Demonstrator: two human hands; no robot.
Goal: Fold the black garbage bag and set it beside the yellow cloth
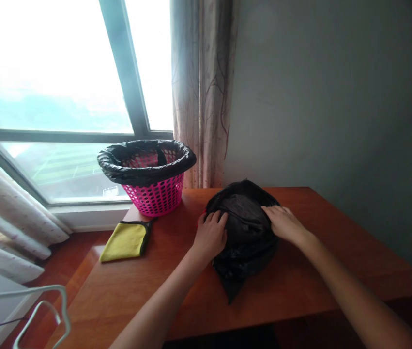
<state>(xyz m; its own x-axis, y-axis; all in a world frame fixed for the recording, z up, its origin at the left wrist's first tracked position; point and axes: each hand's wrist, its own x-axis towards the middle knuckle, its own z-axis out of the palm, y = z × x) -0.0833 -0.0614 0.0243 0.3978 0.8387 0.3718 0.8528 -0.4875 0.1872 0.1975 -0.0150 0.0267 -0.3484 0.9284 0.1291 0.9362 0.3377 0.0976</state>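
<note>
A black plastic bag covers a round object on the wooden table; a sliver of pink shows at its left edge. My left hand rests on the bag's left side, fingers curled onto the plastic. On the bag's upper right lies my right hand, fingers pressed onto the plastic. Both hands grip the bag from opposite sides.
A pink perforated basket lined with a black bag stands at the table's back left by the window. A yellow cloth lies on the left edge. A white wire frame sits at lower left. Curtain and wall are behind.
</note>
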